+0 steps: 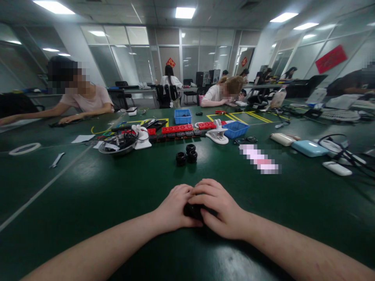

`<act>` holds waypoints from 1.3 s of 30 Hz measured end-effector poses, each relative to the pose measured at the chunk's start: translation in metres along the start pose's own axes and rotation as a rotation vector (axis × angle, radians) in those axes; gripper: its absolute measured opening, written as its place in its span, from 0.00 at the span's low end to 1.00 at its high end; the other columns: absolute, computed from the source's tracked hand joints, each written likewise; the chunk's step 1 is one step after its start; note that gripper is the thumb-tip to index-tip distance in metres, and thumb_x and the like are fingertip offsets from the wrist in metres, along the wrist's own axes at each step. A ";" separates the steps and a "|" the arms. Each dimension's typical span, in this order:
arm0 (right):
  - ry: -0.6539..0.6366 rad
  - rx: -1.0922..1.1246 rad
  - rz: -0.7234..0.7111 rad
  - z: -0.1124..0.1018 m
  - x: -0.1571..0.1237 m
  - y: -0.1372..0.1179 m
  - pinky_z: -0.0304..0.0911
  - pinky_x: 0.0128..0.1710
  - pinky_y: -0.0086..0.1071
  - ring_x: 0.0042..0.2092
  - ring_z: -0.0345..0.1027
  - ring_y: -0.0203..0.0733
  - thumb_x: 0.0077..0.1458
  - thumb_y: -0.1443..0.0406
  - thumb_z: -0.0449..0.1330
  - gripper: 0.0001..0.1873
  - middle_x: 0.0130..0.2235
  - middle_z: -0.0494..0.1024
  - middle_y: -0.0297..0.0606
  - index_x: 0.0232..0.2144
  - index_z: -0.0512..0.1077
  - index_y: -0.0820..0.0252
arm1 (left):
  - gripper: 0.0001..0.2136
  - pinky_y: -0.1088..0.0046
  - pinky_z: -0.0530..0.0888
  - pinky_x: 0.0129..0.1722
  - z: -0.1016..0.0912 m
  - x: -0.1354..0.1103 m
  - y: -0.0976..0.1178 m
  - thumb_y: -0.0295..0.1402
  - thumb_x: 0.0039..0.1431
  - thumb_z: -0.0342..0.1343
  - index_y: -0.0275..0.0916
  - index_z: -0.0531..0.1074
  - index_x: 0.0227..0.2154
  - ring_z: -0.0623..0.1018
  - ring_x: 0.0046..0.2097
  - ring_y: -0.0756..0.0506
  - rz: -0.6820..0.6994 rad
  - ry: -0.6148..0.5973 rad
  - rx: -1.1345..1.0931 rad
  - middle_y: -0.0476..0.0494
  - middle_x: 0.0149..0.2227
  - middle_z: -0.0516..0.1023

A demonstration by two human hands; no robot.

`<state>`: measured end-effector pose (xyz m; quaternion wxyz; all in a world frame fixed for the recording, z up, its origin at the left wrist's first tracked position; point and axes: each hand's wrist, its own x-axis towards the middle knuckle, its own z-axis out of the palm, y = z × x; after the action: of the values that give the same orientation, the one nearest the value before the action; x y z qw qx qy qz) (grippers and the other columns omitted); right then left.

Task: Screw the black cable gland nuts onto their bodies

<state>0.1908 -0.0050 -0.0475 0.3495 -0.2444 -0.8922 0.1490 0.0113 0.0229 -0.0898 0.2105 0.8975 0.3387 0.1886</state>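
My left hand (174, 207) and my right hand (218, 208) meet near the front of the green table (88, 187), fingers curled together around a small black part (192, 210) that is mostly hidden between them. Both hands are closed on it. Farther out, three black round parts (186, 154) sit in a cluster on the table.
Beyond lie red and black block rows (175, 130), two blue bins (182, 116) (236, 128), white clamp-like holders (218, 132), a clear bowl with wires (117, 144), a tape ring (25, 148) and devices with cables (331, 150) at right. Other people sit at the far side.
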 end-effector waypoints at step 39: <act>-0.094 0.067 -0.038 0.000 0.000 0.001 0.53 0.51 0.42 0.46 0.62 0.41 0.46 0.71 0.50 0.14 0.42 0.72 0.40 0.37 0.69 0.60 | 0.25 0.58 0.60 0.51 -0.001 0.000 0.001 0.41 0.42 0.62 0.43 0.66 0.46 0.66 0.48 0.40 -0.002 -0.028 0.016 0.45 0.45 0.68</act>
<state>0.1911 -0.0039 -0.0477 0.3182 -0.2080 -0.9066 0.1834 0.0115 0.0226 -0.0888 0.2080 0.9013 0.3383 0.1731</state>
